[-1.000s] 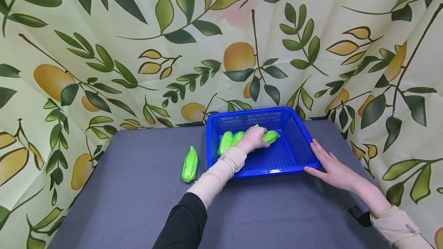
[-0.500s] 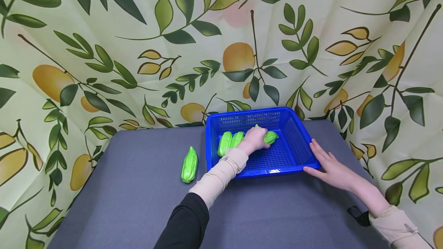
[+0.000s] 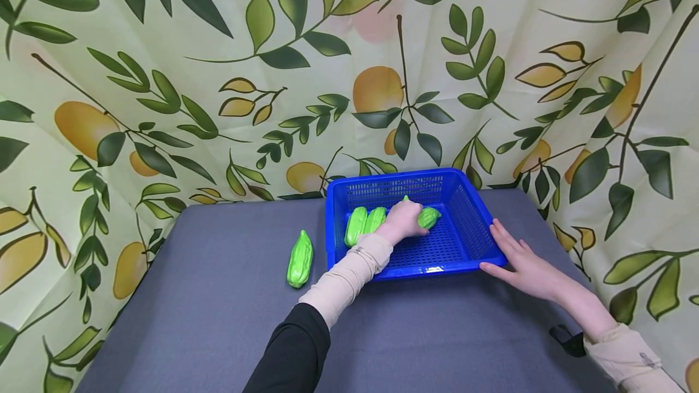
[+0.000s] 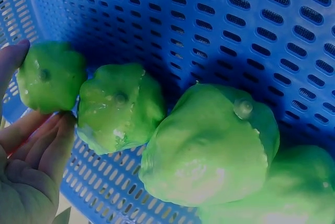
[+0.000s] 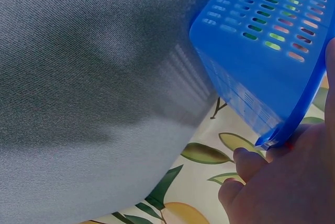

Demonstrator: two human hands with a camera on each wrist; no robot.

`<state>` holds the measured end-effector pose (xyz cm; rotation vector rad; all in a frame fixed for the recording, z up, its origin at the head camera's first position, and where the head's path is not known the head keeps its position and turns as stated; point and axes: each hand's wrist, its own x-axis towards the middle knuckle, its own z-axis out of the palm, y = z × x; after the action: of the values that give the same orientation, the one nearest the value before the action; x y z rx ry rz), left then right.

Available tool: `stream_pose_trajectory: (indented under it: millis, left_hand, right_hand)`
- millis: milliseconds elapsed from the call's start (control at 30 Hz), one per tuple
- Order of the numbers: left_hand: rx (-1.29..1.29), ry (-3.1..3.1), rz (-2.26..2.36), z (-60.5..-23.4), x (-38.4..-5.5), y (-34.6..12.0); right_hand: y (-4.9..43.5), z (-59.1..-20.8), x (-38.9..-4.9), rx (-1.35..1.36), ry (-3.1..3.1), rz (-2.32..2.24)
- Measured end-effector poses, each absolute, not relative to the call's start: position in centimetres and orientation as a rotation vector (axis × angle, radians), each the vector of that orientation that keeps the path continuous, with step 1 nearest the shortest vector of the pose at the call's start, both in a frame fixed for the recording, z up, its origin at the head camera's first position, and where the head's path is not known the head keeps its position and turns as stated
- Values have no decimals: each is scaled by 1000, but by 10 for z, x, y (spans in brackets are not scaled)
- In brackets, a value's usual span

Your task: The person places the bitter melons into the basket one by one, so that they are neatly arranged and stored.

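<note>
In the head view, my left hand point(image 3: 403, 220) reaches into a blue plastic basket point(image 3: 475, 217) and grips a green bitter melon point(image 3: 428, 218) lying rightmost. The left wrist view shows my thumb and fingers on opposite sides of that bitter melon point(image 4: 51, 75). Beside it sit more bitter melons in a row, the nearest neighbour point(image 4: 121, 109) right next to my fingertips. Two others, a left one point(image 3: 356, 226) and a middle one point(image 3: 374, 221), show left of my hand. With fingers extended, my right hand point(image 3: 524, 268) rests against the basket's front right corner.
One more bitter melon point(image 3: 300, 259) lies outside, left of the basket, on the grey cloth-covered table point(image 3: 229, 296). A leaf-and-fruit patterned curtain point(image 3: 322, 96) hangs behind and at both sides. Near my right forearm is a small black strap point(image 3: 568, 339).
My left hand has shifted very slightly to the right over the bitter melons. My right hand and the basket stay in place.
</note>
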<state>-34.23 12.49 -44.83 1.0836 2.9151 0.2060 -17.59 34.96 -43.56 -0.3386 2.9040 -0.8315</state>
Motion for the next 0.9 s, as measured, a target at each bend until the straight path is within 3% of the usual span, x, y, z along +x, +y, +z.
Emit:
stream_pose_trajectory:
  millis: [900]
  left_hand:
    - [1082, 2908, 221, -444, -335, 120]
  right_hand:
    - [349, -436, -176, -334, 2893, -835]
